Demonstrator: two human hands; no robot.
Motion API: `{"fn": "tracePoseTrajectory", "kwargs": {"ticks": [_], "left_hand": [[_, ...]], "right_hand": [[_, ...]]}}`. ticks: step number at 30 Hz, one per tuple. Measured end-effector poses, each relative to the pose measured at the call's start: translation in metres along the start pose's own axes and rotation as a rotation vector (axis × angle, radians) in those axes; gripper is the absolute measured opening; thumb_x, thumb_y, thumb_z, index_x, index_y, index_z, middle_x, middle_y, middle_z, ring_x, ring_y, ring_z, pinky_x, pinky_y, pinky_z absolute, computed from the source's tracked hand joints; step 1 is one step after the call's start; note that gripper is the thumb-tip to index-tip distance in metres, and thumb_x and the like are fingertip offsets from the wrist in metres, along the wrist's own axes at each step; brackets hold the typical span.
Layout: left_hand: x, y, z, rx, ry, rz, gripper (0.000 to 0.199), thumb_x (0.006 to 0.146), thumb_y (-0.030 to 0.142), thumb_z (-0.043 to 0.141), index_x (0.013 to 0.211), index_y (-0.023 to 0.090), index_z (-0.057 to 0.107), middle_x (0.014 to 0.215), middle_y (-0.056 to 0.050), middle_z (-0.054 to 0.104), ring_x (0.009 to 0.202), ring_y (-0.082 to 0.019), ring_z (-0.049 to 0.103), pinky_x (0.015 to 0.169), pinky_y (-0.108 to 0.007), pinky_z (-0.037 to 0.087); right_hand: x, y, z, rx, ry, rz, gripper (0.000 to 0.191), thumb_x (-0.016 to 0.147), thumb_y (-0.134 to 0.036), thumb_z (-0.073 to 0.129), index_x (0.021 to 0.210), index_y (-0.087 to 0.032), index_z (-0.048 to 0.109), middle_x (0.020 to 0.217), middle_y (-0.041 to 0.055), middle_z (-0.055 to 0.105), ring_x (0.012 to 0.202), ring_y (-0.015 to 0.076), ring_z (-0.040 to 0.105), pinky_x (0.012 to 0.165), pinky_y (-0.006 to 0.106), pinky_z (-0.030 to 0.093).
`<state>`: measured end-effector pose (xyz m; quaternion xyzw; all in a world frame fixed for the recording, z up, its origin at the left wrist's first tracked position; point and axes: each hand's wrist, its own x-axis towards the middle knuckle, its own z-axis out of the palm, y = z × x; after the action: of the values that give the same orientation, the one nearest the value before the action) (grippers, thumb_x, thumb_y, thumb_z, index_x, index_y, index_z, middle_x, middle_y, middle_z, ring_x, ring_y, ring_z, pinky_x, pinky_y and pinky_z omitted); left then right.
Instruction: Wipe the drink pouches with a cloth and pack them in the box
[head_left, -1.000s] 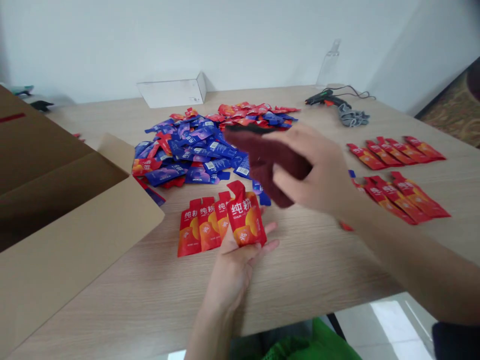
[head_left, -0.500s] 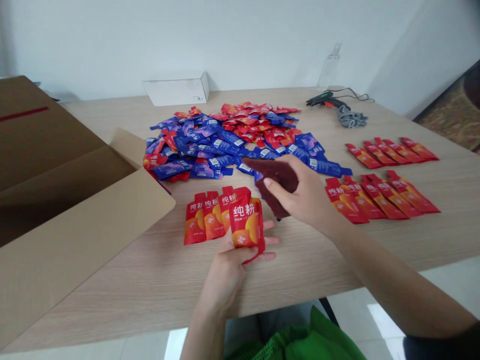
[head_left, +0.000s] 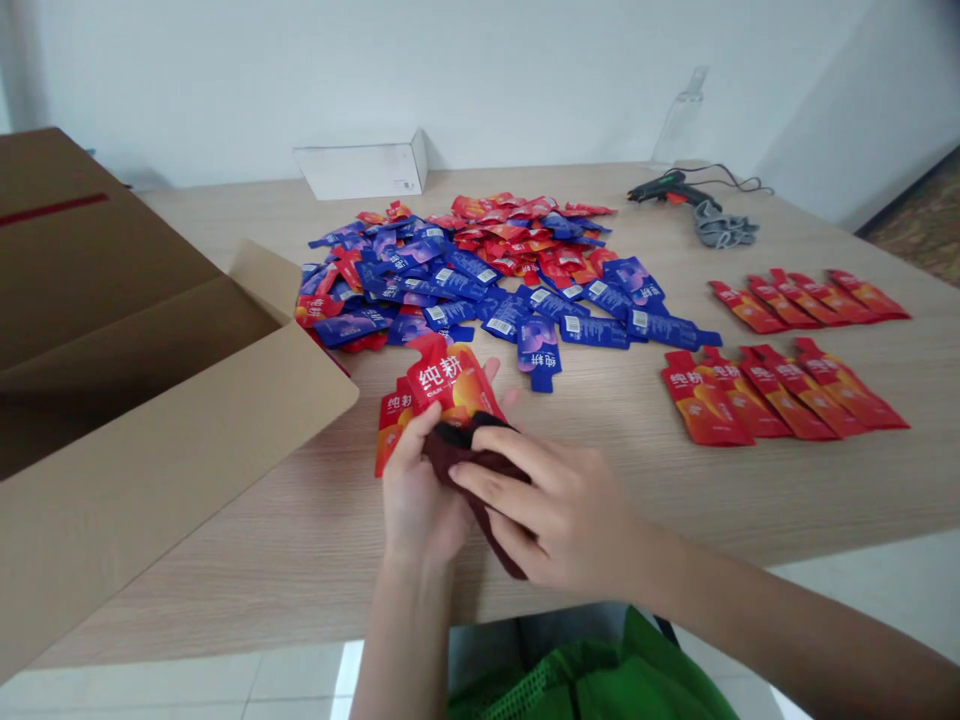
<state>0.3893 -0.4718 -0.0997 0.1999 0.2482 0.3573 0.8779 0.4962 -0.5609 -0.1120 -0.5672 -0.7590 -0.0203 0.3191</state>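
Note:
Across my left hand (head_left: 424,500) lies a red pouch (head_left: 454,380) with orange fruit printed on it, gripped under my thumb. My right hand (head_left: 555,500) is closed on a dark maroon cloth (head_left: 480,480), which is pressed over the lower end of that pouch. Just behind my left hand, more red pouches (head_left: 391,420) lie on the table, mostly hidden by the hand and the held pouch. Beyond them spreads a pile of blue pouches (head_left: 465,285) and red ones (head_left: 517,235). One blue pouch (head_left: 538,350) lies singly at the pile's near edge.
An open cardboard box (head_left: 187,450) fills the left side, its flap reaching toward my left hand. Two rows of red pouches, a near row (head_left: 780,390) and a far row (head_left: 810,300), lie at right. Behind are a white box (head_left: 360,172), a glue gun (head_left: 667,187) and grey gloves (head_left: 724,228).
My right hand has brought the cloth down and left onto the pouch in my left hand. That pouch has tilted, its top now leaning left. The view has shifted slightly.

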Motion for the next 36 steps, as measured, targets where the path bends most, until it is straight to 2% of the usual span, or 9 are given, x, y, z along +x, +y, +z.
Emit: {"fn": "tracePoseTrajectory", "kwargs": {"ticks": [3, 6, 8, 12, 16, 21, 26, 32, 36], "left_hand": [[-0.005, 0.004, -0.006, 0.027, 0.046, -0.01, 0.042, 0.093, 0.036, 0.049, 0.127, 0.016, 0.065, 0.12, -0.01, 0.073, 0.124, -0.031, 0.061, 0.104, -0.047, 0.049], [-0.008, -0.003, -0.005, 0.03, 0.124, -0.008, 0.032, 0.094, 0.031, 0.052, 0.115, 0.018, 0.071, 0.106, -0.006, 0.078, 0.122, -0.027, 0.063, 0.105, -0.042, 0.049], [-0.009, -0.008, 0.0, 0.015, 0.096, 0.021, 0.029, 0.094, 0.029, 0.052, 0.113, 0.021, 0.072, 0.108, -0.004, 0.077, 0.123, -0.024, 0.062, 0.106, -0.039, 0.048], [-0.007, -0.008, 0.009, 0.025, 0.043, 0.031, 0.039, 0.098, 0.044, 0.044, 0.116, 0.023, 0.071, 0.116, -0.005, 0.075, 0.128, -0.026, 0.058, 0.107, -0.04, 0.047], [-0.003, -0.001, 0.002, 0.083, 0.018, -0.005, 0.05, 0.096, 0.052, 0.047, 0.121, 0.016, 0.069, 0.12, -0.011, 0.073, 0.128, -0.03, 0.058, 0.107, -0.043, 0.047], [-0.006, -0.005, -0.006, 0.105, 0.062, -0.02, 0.043, 0.095, 0.048, 0.052, 0.114, 0.014, 0.072, 0.11, -0.011, 0.076, 0.125, -0.03, 0.06, 0.107, -0.043, 0.047], [-0.005, -0.013, 0.001, 0.022, 0.084, 0.075, 0.033, 0.1, 0.035, 0.047, 0.122, 0.023, 0.069, 0.117, -0.004, 0.075, 0.128, -0.019, 0.058, 0.108, -0.029, 0.045], [-0.001, 0.007, -0.007, 0.051, 0.096, 0.063, 0.048, 0.101, 0.049, 0.039, 0.118, 0.016, 0.07, 0.114, -0.01, 0.076, 0.119, -0.026, 0.065, 0.103, -0.039, 0.052], [-0.004, 0.006, -0.004, 0.056, 0.191, -0.01, 0.041, 0.102, 0.041, 0.041, 0.108, 0.017, 0.073, 0.101, -0.007, 0.078, 0.111, -0.024, 0.069, 0.097, -0.036, 0.055]], "right_hand": [[-0.004, 0.0, -0.015, 0.076, -0.043, 0.03, 0.032, 0.091, -0.02, 0.054, 0.119, -0.025, 0.068, 0.121, 0.0054, 0.068, 0.09, 0.0205, 0.069, 0.07, 0.037, 0.059], [0.012, 0.004, -0.036, 0.045, 0.103, 0.14, 0.034, 0.093, -0.021, 0.052, 0.124, -0.027, 0.066, 0.121, 0.0068, 0.068, 0.096, 0.0233, 0.069, 0.074, 0.04, 0.059], [0.027, 0.008, -0.042, -0.046, 0.19, 0.179, 0.037, 0.094, -0.021, 0.051, 0.128, -0.026, 0.065, 0.12, 0.009, 0.067, 0.1, 0.0261, 0.067, 0.075, 0.042, 0.058], [0.035, 0.009, -0.023, -0.169, 0.106, 0.098, 0.036, 0.095, -0.021, 0.047, 0.124, -0.019, 0.067, 0.12, 0.011, 0.067, 0.092, 0.0271, 0.067, 0.068, 0.043, 0.054], [0.007, 0.002, 0.0, -0.133, -0.023, -0.027, 0.034, 0.094, -0.02, 0.048, 0.121, -0.021, 0.068, 0.116, 0.0081, 0.069, 0.087, 0.0234, 0.065, 0.066, 0.039, 0.054], [0.004, 0.003, -0.022, 0.012, -0.013, 0.049, 0.032, 0.092, -0.019, 0.052, 0.116, -0.025, 0.071, 0.116, 0.0049, 0.069, 0.087, 0.0196, 0.067, 0.067, 0.036, 0.054], [0.038, 0.01, -0.024, -0.198, 0.139, 0.089, 0.035, 0.097, -0.021, 0.047, 0.124, -0.021, 0.068, 0.123, 0.0081, 0.067, 0.092, 0.0238, 0.064, 0.072, 0.04, 0.052], [0.007, -0.005, 0.0, -0.116, -0.105, -0.025, 0.03, 0.095, -0.021, 0.051, 0.119, -0.023, 0.068, 0.112, 0.0041, 0.067, 0.084, 0.0206, 0.06, 0.063, 0.035, 0.048], [0.018, 0.0, -0.024, -0.057, 0.047, 0.051, 0.031, 0.094, -0.017, 0.051, 0.12, -0.022, 0.069, 0.117, 0.0064, 0.066, 0.092, 0.0194, 0.062, 0.073, 0.034, 0.05]]}}
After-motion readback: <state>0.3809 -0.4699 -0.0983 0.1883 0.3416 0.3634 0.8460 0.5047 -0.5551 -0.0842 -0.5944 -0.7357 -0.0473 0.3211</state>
